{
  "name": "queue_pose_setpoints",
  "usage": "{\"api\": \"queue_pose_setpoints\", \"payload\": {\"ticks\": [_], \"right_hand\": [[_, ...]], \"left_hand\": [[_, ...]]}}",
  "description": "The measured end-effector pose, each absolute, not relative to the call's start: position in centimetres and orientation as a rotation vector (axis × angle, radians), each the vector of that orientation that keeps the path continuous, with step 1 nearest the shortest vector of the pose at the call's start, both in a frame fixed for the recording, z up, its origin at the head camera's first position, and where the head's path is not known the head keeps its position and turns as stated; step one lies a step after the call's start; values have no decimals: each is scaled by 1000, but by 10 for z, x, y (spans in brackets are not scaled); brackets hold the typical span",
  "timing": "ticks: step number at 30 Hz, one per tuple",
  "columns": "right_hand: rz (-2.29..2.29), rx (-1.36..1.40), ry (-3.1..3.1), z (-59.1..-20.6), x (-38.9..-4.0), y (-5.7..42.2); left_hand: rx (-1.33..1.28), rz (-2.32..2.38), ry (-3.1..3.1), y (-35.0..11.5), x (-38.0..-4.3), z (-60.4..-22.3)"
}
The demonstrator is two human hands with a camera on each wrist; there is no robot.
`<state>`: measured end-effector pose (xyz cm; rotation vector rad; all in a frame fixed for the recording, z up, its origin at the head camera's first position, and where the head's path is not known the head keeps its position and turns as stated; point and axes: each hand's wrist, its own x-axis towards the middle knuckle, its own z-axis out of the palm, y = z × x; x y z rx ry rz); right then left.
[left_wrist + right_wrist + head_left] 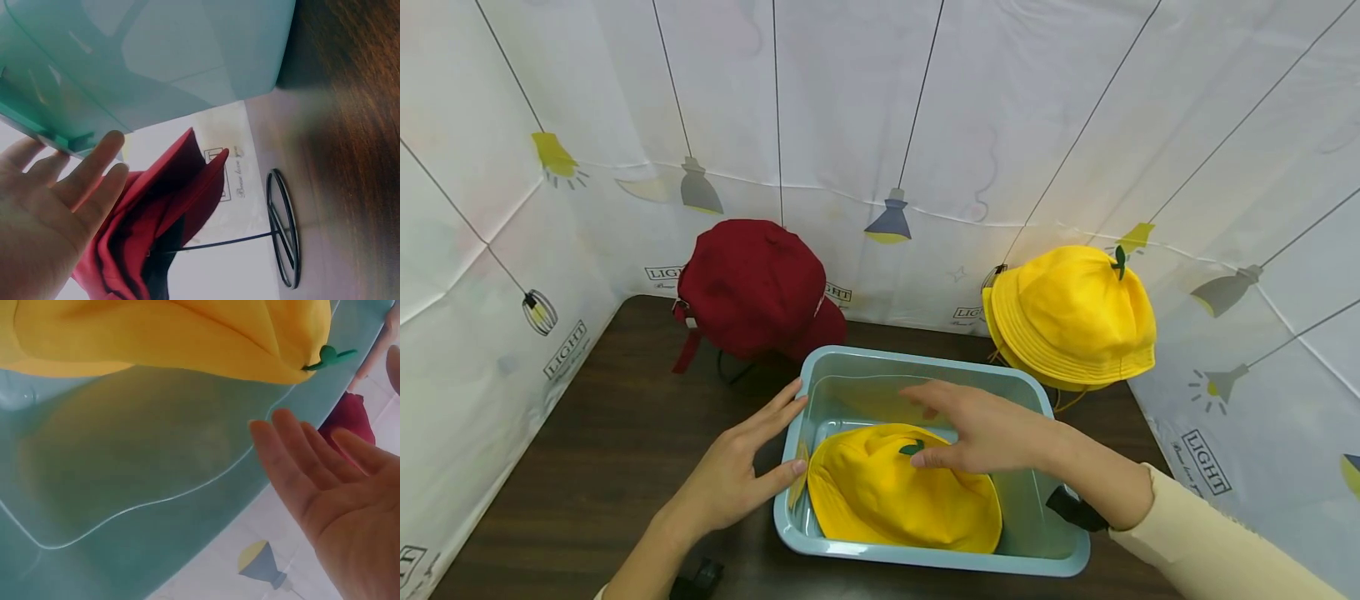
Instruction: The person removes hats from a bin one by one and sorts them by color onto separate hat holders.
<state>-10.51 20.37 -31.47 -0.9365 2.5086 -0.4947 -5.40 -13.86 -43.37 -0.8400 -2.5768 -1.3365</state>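
A light blue plastic bin point(940, 560) stands on the table, and inside it lies a yellow bucket hat point(895, 500) with a green leaf on top. My left hand point(733, 471) is at the bin's left side, its fingertips right at the rim and its fingers extended. Over the bin hovers my right hand point(988, 429), fingers loosely extended, near the leaf of the hat. The right wrist view shows the palm of the right hand point(337, 494) with nothing in it, beside the yellow hat point(187, 337).
Behind the bin on the left, a dark red cap point(756, 287) sits on a black wire stand point(284, 231). At the back right is another yellow bucket hat point(1067, 321) with a leaf. A printed white cloth point(835, 100) surrounds the dark wooden table point(595, 467).
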Motion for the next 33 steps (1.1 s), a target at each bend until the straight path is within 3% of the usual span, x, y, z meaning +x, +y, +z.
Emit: {"api": "queue_pose_setpoints", "payload": {"ticks": [17,33], "right_hand": [[-398,-904,2477,-325,-108,203],[-487,-1126,2438,-328,-109,206]], "left_hand": [[-842,-1336,-2581,-139,-54,-435],[-848,-1330,-2567,-139,-54,-435]]}}
